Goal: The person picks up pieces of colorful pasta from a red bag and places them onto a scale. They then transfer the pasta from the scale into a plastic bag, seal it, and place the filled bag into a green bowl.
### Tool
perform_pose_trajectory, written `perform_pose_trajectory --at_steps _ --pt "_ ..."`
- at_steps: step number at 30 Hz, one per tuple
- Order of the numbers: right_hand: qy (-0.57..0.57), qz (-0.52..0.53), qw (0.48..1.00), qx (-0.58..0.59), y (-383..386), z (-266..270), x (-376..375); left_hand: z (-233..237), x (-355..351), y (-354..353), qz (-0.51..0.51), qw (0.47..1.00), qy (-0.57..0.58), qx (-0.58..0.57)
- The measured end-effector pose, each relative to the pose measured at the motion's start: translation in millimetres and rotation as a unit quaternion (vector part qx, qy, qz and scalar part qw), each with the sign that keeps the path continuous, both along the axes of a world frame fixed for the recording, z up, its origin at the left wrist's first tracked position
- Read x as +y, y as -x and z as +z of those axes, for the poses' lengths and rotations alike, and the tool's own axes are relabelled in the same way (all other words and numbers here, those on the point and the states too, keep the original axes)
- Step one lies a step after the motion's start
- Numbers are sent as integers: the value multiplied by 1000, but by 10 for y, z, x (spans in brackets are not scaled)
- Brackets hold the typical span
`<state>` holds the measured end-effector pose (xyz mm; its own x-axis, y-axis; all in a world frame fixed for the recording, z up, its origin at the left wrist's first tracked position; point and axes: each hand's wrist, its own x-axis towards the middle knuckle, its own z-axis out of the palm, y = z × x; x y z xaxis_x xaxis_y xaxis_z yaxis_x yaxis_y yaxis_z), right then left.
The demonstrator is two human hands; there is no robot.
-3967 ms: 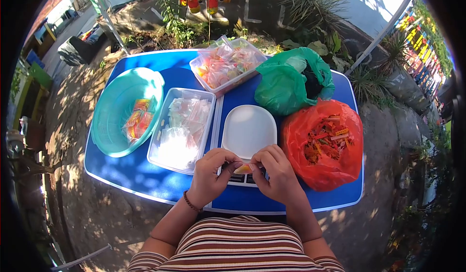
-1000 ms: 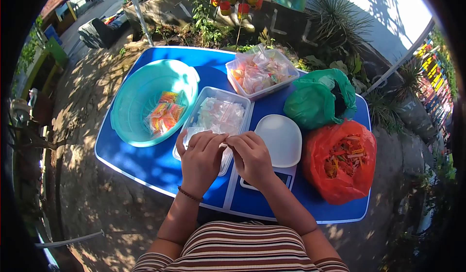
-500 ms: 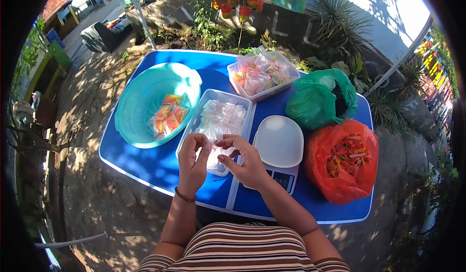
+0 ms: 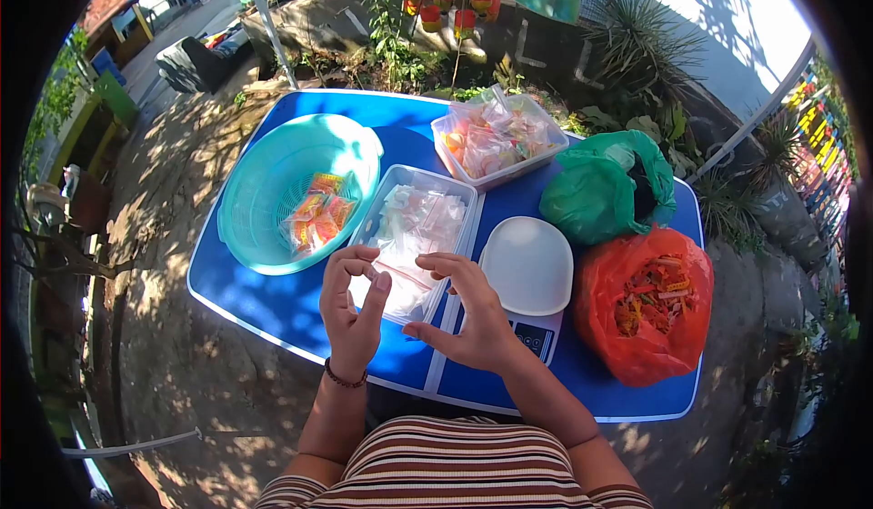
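My left hand point(image 4: 349, 320) hovers over the near left edge of a clear plastic tub point(image 4: 471, 202). Its fingers are curled, with a gap between thumb and forefinger. Facing it at the tub's near right side, my right hand point(image 4: 473, 321) has its thumb spread well away from the fingers. I see nothing held in either one. Small clear plastic bags point(image 4: 418, 223) fill the tub, some with a reddish strip. Right of my right hand stands a kitchen scale point(image 4: 535, 336) with a bare white pan point(image 4: 526, 266).
A turquoise basket point(image 4: 245, 177) at left holds several filled packets point(image 4: 318, 218). Behind, another plastic box point(image 4: 505, 168) contains filled bags. On the right are a green plastic bag point(image 4: 582, 195) and a red bag point(image 4: 605, 304) of orange-red snack pieces point(image 4: 655, 295). All stand on a blue table point(image 4: 273, 307).
My hands have moved apart, and the fingers of both have spread from their earlier near-pinches. The whole view has shifted slightly.
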<state>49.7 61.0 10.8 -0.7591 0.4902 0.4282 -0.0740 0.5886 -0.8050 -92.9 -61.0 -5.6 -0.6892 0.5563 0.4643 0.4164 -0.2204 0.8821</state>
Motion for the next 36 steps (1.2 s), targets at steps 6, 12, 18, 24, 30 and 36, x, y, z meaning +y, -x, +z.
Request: perform_pose_trajectory --at_steps 6,12,18,24,30,36 --pt "195 -50 975 88 -463 -145 186 34 260 -389 -193 969 2 -157" --pt "149 -138 979 19 -1188 70 278 73 680 -890 -395 869 81 -285" --pt "69 -247 966 -21 -1799 151 330 -15 905 -1272 -429 860 141 -238" --pt "-22 -475 876 -83 -2284 63 812 -234 891 -1391 -409 821 140 -374" --pt "-157 -424 850 -272 -2253 -207 1233 -310 905 -1409 -394 754 119 -512" --pt "-144 -419 861 -249 -2155 -276 1221 -164 1053 -1419 -391 732 143 -539"
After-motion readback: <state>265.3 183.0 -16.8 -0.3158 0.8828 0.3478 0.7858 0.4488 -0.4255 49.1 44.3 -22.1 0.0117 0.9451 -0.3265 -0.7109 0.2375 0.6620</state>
